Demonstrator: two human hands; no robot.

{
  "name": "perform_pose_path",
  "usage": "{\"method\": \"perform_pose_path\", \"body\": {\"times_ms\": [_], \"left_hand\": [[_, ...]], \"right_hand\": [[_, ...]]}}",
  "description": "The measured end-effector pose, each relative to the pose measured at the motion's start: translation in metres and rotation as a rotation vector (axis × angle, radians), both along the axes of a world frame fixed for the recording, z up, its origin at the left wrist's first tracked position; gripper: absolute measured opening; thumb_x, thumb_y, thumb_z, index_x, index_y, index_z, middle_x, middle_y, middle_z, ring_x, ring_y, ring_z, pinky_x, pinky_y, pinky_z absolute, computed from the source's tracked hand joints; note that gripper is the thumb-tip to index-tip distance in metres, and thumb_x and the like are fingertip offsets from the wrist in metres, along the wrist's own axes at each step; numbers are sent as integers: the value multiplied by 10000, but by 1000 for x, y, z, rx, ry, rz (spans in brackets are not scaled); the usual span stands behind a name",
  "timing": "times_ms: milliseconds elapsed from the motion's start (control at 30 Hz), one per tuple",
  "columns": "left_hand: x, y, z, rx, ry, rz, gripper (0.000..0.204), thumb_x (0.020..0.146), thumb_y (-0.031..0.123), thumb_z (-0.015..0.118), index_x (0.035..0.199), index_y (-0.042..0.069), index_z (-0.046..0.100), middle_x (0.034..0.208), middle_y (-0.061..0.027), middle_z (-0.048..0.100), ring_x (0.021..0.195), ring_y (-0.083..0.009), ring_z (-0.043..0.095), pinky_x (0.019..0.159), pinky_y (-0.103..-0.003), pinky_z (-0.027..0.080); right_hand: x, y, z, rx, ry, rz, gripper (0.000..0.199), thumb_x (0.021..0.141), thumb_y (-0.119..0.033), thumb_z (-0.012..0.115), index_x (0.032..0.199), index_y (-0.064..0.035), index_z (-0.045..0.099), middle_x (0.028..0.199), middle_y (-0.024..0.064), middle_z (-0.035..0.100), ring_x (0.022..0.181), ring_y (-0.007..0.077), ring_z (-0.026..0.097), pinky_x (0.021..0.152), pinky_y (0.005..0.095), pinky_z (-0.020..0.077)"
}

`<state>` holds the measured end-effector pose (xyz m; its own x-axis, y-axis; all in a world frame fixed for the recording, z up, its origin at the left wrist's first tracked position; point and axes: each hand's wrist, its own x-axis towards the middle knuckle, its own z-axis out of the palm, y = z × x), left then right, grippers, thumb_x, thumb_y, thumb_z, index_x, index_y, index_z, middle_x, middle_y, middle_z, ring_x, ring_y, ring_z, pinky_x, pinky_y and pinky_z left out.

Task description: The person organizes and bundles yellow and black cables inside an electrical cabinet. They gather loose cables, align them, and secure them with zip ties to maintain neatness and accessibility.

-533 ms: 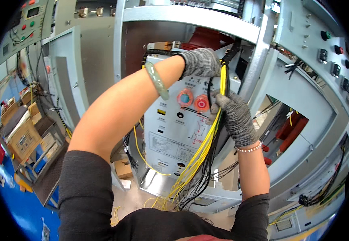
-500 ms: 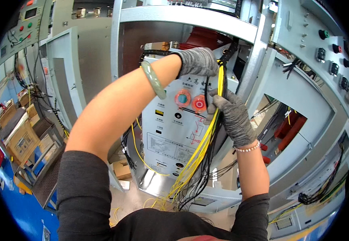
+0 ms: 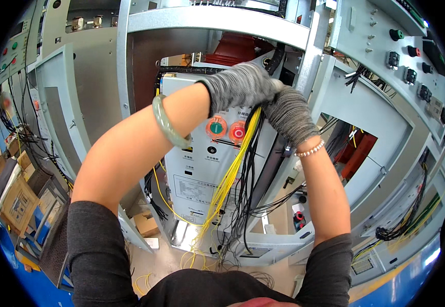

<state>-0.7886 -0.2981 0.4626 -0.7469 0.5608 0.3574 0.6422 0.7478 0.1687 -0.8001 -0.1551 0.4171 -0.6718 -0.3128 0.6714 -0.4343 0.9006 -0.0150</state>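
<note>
Head view: both hands are raised to the top of an open grey switchgear cabinet [image 3: 222, 20]. The left hand [image 3: 240, 84], in a grey knit glove, is curled closed over the upper end of a bundle of yellow wires [image 3: 232, 169] and black wires [image 3: 250, 174]. The right hand [image 3: 289, 115], gloved the same way, presses against it just beside the bundle's top; whether its grip is closed on the wires I cannot tell, since the fingers are hidden behind the left hand. The bundle hangs down the front of a pale control unit [image 3: 197, 174], passing just beside two round buttons, one green [image 3: 216, 128] and one red [image 3: 238, 133] (its loose ends trail onto the floor).

A judgement: pulling hard on the bundle could strain the terminations above, and the green bangle [image 3: 167, 125] on the left wrist could snag on the frame edge.
</note>
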Motion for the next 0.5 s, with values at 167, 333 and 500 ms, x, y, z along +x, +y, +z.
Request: {"method": "perform_pose_path", "body": {"times_ms": [167, 333, 500], "left_hand": [[5, 3, -44, 27, 364, -317, 302, 850, 308, 536, 968, 39, 604, 746, -134, 626, 703, -203, 612, 687, -323, 493], [-12, -11, -52, 633, -301, -15, 383, 850, 355, 558, 1060, 36, 586, 867, -93, 635, 791, -133, 601, 715, -277, 504], [-35, 14, -53, 329, -60, 106, 496, 825, 519, 453, 936, 69, 631, 788, -134, 634, 797, -235, 616, 789, -367, 478]], "right_hand": [[-3, 18, -7, -86, 138, 49, 365, 635, -226, 683, 936, -60, 559, 858, 182, 610, 850, 337, 593, 748, 407, 473], [-9, 19, -18, -644, -159, 230, 245, 659, -52, 704, 867, 3, 588, 733, 127, 619, 666, 179, 608, 610, 318, 499], [-11, 16, -15, -706, -123, 283, 296, 844, -276, 561, 886, 14, 597, 706, 98, 613, 598, 167, 591, 540, 281, 494]]}}
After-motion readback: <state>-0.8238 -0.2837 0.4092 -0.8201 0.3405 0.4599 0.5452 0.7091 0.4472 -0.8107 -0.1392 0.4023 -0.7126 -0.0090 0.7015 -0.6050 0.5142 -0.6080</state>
